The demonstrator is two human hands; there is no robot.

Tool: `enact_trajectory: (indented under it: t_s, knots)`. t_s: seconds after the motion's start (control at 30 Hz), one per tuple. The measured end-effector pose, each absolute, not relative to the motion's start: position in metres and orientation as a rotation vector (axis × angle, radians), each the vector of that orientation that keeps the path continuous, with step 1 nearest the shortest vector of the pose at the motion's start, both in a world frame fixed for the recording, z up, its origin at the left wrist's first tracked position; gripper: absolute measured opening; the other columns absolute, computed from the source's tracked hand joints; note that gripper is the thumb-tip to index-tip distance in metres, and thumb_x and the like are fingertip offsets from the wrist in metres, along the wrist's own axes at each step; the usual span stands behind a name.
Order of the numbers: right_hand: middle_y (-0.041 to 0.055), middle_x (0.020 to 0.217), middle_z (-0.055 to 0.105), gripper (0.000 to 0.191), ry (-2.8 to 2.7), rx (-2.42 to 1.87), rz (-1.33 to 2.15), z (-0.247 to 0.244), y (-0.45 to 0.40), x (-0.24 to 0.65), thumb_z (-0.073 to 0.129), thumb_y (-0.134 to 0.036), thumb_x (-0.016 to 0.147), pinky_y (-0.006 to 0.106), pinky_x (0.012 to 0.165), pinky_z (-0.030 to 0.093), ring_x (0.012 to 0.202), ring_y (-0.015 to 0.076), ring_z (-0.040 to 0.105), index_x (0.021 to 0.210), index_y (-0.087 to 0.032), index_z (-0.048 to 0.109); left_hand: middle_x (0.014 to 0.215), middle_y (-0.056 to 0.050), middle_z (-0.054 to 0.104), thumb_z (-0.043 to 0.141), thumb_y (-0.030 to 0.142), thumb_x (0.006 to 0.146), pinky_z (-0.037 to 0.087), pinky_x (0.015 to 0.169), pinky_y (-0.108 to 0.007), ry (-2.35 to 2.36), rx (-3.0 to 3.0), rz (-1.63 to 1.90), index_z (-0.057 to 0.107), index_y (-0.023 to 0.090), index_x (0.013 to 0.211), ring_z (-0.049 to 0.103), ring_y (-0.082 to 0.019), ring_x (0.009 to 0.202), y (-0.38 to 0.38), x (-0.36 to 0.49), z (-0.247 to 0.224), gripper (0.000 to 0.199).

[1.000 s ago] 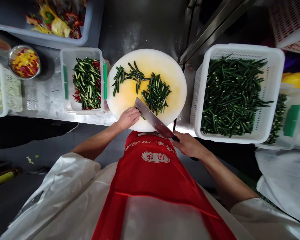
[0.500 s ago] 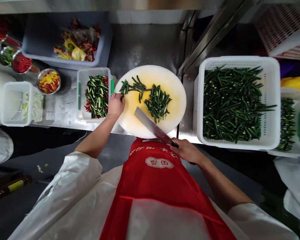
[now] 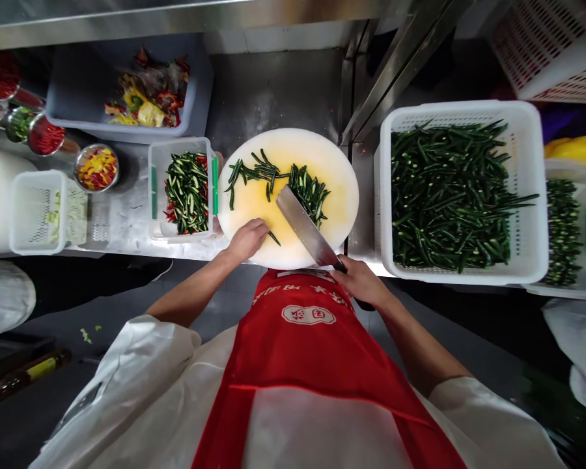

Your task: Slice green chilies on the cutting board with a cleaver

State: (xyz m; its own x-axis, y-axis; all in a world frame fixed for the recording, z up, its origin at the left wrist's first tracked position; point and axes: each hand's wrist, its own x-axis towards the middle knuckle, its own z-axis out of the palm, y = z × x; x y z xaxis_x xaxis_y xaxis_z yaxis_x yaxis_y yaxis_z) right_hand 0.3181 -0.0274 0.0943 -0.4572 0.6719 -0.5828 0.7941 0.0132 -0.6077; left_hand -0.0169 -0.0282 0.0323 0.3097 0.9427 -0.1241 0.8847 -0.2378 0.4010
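My left hand (image 3: 249,239) is closed on a green chili (image 3: 274,238) near the front of the round white cutting board (image 3: 244,225); the chili's tip sticks out to the right of my fingers. The handle of a cleaver (image 3: 306,225) is in my right hand (image 3: 357,280), its blade slanting up and left over the board. Just beyond the blade lies a pile of cut green chilies (image 3: 312,192). Several whole green chilies (image 3: 256,170) are strewn along the board's back left.
Left of the board stands a clear tub (image 3: 159,225) of cut green and red chilies. A white basket (image 3: 527,247) heaped with green chilies is on the right. Behind are a grey bin (image 3: 202,85) with pepper scraps and a metal post (image 3: 395,78). Other people's white sleeves (image 3: 4,296) show at both sides.
My left hand has moved from the board's left edge to its front, now with a chili in it. The cleaver has shifted slightly up and right. The view has shifted a little.
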Motion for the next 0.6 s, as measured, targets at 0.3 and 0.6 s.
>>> enact_trajectory:
  t_s: [0.3, 0.6]
  knots:
    - [0.0006, 0.070, 0.059, 0.012, 2.149, 1.302, -1.450, 0.128, -0.025, 0.321, 0.047, -0.031, 0.088, 0.026, 0.059, 0.030, 0.064, 0.0165, 0.053, 0.080, -0.022, 0.048, 0.106, -0.010, 0.066, 0.043, 0.028, 0.099, 0.053, 0.091, -0.036, 1.466, 2.304, 0.533, 0.065, 0.017, 0.099, 0.060, -0.020, 0.099, -0.034, -0.009, 0.016, 0.025]
    - [0.0074, 0.082, 0.067, 0.012, 2.149, 1.383, -1.350, 0.095, -0.031, 0.285, 0.047, -0.028, 0.088, 0.026, 0.064, 0.034, 0.075, 0.0205, 0.059, 0.091, -0.020, 0.056, 0.104, -0.010, 0.067, 0.044, 0.026, 0.098, 0.053, 0.091, -0.036, 1.389, 2.303, 0.585, 0.066, 0.018, 0.097, 0.061, -0.019, 0.098, -0.035, -0.013, 0.004, 0.023]
